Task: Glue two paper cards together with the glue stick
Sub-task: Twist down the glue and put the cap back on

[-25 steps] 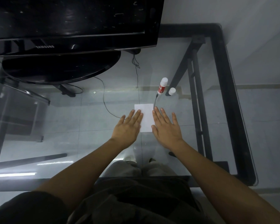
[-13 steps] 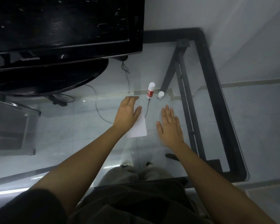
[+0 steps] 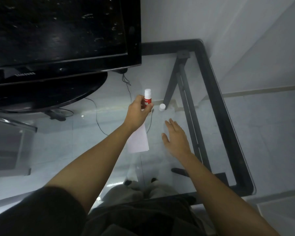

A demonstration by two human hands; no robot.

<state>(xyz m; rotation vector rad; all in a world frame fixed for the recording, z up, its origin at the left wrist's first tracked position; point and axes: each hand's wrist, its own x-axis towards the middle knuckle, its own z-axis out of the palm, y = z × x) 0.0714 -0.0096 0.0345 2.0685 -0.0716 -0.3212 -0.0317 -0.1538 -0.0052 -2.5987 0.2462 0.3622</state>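
Observation:
A red and white glue stick [image 3: 147,98] stands upright at the far side of the glass table, and my left hand [image 3: 138,113] is closed around its red body. Its white cap [image 3: 162,107] stands apart, just to the right. A white paper card [image 3: 138,140] lies on the glass below my left wrist, partly hidden by my forearm. I cannot tell whether it is one card or two stacked. My right hand [image 3: 176,139] rests flat and open on the glass, to the right of the card, holding nothing.
A black television [image 3: 58,31] on an oval stand [image 3: 46,96] fills the far left. The glass table [image 3: 220,103] has a black frame along its right and far edges. A thin cable [image 3: 99,123] runs under the glass. My knees show below the near edge.
My left hand left the card, reached forward and closed around the glue stick. My right hand slid off the card to the right. The camera view shifted left.

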